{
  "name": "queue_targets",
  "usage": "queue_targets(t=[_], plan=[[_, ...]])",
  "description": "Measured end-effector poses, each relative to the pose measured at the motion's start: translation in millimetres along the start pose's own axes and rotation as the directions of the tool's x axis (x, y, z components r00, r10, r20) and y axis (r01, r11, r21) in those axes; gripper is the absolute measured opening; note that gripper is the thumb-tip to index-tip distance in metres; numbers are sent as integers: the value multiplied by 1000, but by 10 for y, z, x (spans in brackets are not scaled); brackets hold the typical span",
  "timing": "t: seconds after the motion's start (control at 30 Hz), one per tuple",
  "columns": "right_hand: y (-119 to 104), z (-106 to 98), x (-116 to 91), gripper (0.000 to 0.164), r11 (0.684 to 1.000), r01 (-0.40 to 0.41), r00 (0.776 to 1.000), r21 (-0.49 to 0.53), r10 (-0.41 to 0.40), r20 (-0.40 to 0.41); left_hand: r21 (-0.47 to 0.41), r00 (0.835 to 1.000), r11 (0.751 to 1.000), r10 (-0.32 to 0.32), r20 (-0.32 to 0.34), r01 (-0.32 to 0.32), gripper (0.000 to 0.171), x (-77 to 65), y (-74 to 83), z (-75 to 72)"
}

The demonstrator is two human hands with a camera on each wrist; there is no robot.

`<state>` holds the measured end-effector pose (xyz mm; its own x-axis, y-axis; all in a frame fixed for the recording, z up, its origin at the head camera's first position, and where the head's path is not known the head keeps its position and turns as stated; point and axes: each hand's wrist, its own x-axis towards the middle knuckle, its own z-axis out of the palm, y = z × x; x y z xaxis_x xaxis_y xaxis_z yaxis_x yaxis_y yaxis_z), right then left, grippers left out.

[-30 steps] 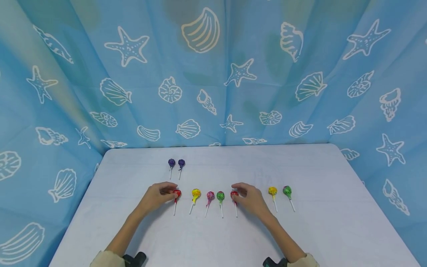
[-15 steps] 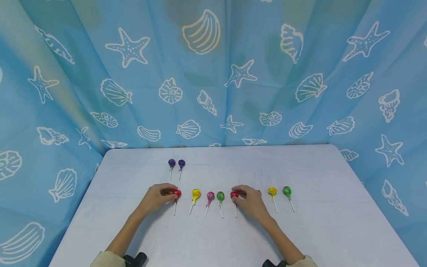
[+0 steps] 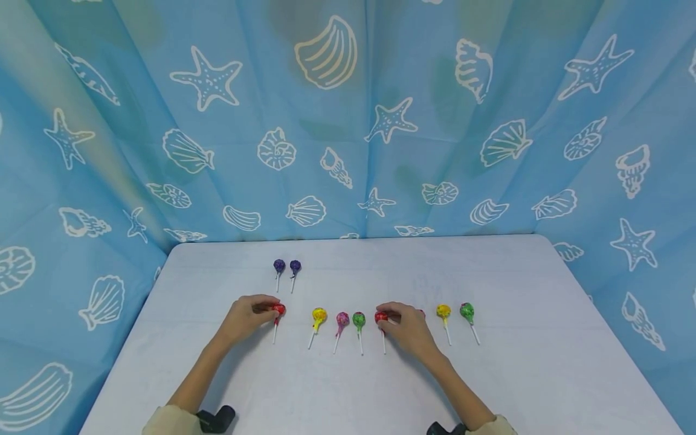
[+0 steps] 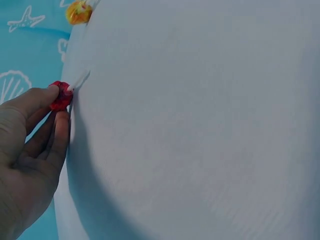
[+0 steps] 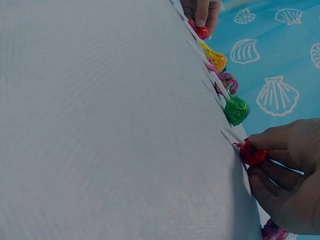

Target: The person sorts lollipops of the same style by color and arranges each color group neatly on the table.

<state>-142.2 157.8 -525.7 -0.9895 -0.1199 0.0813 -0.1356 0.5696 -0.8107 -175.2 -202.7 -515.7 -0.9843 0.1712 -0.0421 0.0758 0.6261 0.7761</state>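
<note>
My left hand (image 3: pixel 246 320) pinches the wrapped head of a red lollipop (image 3: pixel 279 309), its white stick pointing toward me. In the left wrist view, thumb and fingertips hold that red lollipop (image 4: pixel 61 96) from both sides. Farther right, my right hand (image 3: pixel 409 329) pinches a second red lollipop (image 3: pixel 381 316) by its head, clearly seen as the red lollipop (image 5: pixel 252 153) in the right wrist view. Between the hands lie a yellow lollipop (image 3: pixel 319 315), a pink lollipop (image 3: pixel 342 319) and a green lollipop (image 3: pixel 359 319), in a row.
Two purple lollipops (image 3: pixel 280 266) lie farther back. Right of my right hand are another yellow lollipop (image 3: pixel 443 310) and green lollipop (image 3: pixel 467 310). A pink lollipop (image 5: pixel 274 231) is mostly hidden behind that hand. A shell-print curtain (image 3: pixel 348 121) hangs behind the white table (image 3: pixel 348 393).
My left hand has moved left and slightly away from me with its red lollipop, widening the gap to the yellow one. The right hand has barely shifted, keeping its red lollipop.
</note>
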Motion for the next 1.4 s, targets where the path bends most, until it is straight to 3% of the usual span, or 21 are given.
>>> queue_targets(t=[0.3, 0.63, 0.97, 1.2, 1.4], plan=[[-8, -4, 7, 24, 1000, -4, 1000, -6, 4, 0, -25, 1000, 999, -23, -19, 22, 24, 70, -62, -110], [-76, -54, 51, 27, 999, -24, 1000, -30, 24, -16, -31, 999, 999, -37, -20, 37, 26, 96, -71, -100], [-437, -55, 254, 27, 998, 58, 998, 40, -57, -15, -27, 999, 999, -38, -24, 37, 25, 85, -91, -101], [-709, 112, 451, 26, 991, 119, 991, 68, -123, 50, -42, 999, 998, -36, -26, 35, 26, 95, -120, -93], [-886, 327, 601, 28, 992, 105, 985, 73, -114, 126, -48, 999, 998, -29, -17, 28, 26, 110, -126, -93]])
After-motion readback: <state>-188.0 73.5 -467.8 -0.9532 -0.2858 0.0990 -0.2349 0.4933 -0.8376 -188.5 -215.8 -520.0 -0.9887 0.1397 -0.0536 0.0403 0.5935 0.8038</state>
